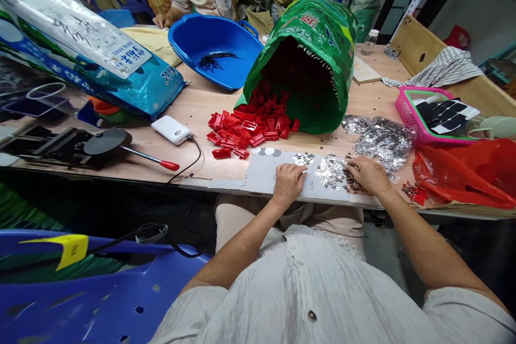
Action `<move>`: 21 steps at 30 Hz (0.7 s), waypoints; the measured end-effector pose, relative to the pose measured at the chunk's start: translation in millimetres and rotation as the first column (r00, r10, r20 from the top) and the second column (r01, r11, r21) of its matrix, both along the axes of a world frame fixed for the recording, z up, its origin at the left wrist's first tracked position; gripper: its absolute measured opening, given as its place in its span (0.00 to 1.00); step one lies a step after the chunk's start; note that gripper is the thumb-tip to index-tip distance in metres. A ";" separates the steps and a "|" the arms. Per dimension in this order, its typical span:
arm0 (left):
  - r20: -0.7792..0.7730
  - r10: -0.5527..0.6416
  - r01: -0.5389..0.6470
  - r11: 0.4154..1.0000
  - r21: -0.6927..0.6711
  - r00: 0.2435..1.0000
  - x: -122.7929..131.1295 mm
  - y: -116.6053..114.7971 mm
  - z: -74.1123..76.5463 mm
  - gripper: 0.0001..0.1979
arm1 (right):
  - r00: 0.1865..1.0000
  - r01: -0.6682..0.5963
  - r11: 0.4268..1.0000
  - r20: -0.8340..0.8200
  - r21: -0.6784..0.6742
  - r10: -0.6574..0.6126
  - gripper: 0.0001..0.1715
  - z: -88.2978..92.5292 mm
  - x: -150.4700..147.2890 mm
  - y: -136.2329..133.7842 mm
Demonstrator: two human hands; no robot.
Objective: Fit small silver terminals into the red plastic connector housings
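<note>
At the far left a big blue and white bag is laid flat on the wooden table, out of the way. Near it a black press tool with a red-tipped handle is kept close to the edge, within easy reach. A white power pack is set beside it. Behind, a blue tub is tipped up, so the dark bits inside are gathered low. The green sack is laid on its side with its mouth open, so the red plastic pieces are spilled toward the edge. A gray card is spread there as a work mat, and small shiny metal pieces are scattered on it. The left hand is rested flat on the card, fingers curled down loosely; nothing is seen held in it. The right hand is placed on the shiny pieces, fingertips pinched among them, but whether one is gripped cannot be told. A bigger shiny heap is kept just beyond. A pink basket and a red bag are put at the right.
</note>
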State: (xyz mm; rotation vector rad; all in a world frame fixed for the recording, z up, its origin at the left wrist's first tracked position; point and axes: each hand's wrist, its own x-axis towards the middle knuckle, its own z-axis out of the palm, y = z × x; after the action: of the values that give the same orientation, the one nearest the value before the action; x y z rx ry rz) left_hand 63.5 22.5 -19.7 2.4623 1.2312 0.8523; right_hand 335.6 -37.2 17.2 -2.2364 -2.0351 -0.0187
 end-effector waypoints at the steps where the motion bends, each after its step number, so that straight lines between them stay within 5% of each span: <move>1: 0.001 0.000 0.000 1.000 0.001 1.000 0.0 0.0 0.1 0.09 | 1.000 0.011 1.000 -0.016 0.002 -0.011 0.17 -0.3 1.8 1.5; 6: 0.014 -0.003 0.003 1.000 0.011 1.000 0.4 0.2 -0.5 0.09 | 0.993 0.115 0.993 -0.021 0.041 -0.114 0.18 -0.7 5.0 13.6; 15: 0.021 -0.005 0.005 1.000 -0.001 1.000 -0.2 0.4 0.2 0.09 | 0.982 0.184 0.978 0.067 -0.097 -0.178 0.18 6.2 1.1 35.4; 21: 0.038 -0.018 0.018 1.000 0.015 0.999 0.1 0.2 -0.6 0.09 | 0.975 0.169 0.973 -0.115 -0.155 -0.188 0.15 7.8 10.6 41.5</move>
State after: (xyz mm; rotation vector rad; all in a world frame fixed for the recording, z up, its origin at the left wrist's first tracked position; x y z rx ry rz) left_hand 63.6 22.7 -20.3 2.4531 1.1923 0.9021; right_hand 346.2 4.3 24.9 -2.4303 -1.8177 0.2580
